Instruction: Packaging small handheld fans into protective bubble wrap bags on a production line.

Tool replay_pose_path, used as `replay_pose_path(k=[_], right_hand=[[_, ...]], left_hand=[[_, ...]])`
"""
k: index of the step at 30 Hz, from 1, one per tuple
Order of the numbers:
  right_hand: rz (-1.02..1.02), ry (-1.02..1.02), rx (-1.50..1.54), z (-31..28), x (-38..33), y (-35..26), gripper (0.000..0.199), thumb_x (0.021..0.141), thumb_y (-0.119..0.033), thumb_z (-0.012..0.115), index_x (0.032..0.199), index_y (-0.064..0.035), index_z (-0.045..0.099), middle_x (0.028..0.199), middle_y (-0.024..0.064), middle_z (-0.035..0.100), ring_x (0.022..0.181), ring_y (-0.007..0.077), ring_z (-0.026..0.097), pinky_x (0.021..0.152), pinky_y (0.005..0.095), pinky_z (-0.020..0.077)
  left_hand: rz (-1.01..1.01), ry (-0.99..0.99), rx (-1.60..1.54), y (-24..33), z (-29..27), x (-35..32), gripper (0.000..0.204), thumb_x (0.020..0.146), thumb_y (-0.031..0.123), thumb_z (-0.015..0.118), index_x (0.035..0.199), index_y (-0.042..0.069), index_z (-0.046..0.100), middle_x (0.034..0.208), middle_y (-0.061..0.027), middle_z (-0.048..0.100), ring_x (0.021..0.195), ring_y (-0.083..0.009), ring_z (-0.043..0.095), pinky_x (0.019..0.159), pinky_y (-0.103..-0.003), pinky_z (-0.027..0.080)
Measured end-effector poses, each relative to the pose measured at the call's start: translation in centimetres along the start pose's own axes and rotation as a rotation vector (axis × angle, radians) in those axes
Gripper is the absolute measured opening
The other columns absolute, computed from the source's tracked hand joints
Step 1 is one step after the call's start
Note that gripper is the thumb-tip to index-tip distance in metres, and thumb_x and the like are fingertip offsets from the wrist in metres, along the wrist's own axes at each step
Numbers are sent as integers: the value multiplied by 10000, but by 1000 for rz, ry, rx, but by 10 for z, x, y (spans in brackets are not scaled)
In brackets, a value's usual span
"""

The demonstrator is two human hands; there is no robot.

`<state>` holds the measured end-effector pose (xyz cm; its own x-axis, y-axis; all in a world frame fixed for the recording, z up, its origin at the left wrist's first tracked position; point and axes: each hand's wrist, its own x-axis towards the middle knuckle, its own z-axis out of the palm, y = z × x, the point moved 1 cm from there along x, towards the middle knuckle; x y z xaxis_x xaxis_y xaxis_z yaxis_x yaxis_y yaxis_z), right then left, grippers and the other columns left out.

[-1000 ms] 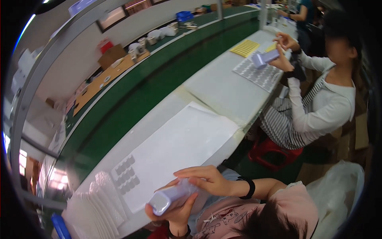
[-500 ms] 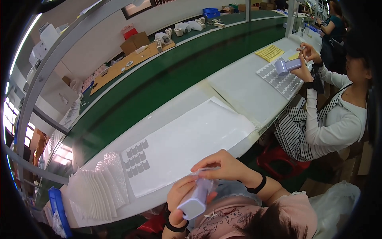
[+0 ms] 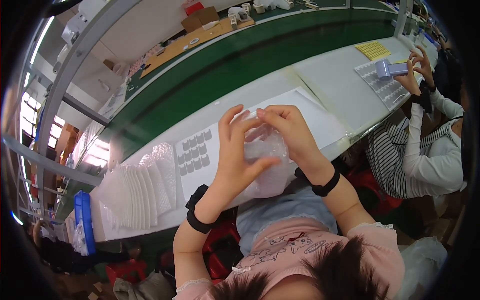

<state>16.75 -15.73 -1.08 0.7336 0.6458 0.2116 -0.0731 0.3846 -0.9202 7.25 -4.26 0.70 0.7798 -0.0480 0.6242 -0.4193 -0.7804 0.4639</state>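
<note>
A translucent, whitish plastic bubble bag (image 3: 267, 175) hangs between my hands, above the near edge of the worktable. My right hand (image 3: 292, 132) pinches its upper edge between thumb and fingers. On the other side, my left hand (image 3: 235, 155) has curled fingers at the bag's top and its thumb across the front. What is inside the bag cannot be made out. Behind my left wrist, rows of small grey stickers (image 3: 195, 152) lie on a white sheet (image 3: 320, 115). A fanned stack of bubble bags (image 3: 132, 197) rests to the left.
At the table's left end sits a blue tray (image 3: 85, 220). On the right, a co-worker's hands (image 3: 412, 80) hold a lilac device (image 3: 392, 69) over a sticker sheet (image 3: 375, 82), near a yellow sheet (image 3: 372, 50). A green conveyor belt (image 3: 240, 65) runs behind the table.
Both my hands have risen and moved forward over the table edge. The lilac device held in them earlier no longer shows; the bubble bag is there instead. My view has shifted.
</note>
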Motion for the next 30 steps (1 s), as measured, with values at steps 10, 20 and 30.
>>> replay_pose_path(k=[10,20,30], right_hand=[[-478,371,10,6,-22,-15,258,864,-157,492,939,64,601,948,125,626,961,236,570,829,321,437],[-728,-42,-932,-57,-73,64,235,685,9,498,885,1,621,962,115,630,934,325,594,790,378,492],[-792,-66,-911,-61,-81,82,145,736,-54,505,816,24,599,871,142,624,829,301,626,628,321,529]], left_hand=[[-114,-7,52,13,-49,2,579,601,119,794,1102,20,520,1002,-164,601,919,-291,608,800,-336,474],[222,-65,881,-100,-47,136,791,633,-54,584,1338,178,312,1002,-101,563,684,-280,579,574,-352,472],[-124,-335,1217,-360,46,163,709,710,51,576,1343,188,288,1211,-110,467,935,-331,567,729,-448,468]])
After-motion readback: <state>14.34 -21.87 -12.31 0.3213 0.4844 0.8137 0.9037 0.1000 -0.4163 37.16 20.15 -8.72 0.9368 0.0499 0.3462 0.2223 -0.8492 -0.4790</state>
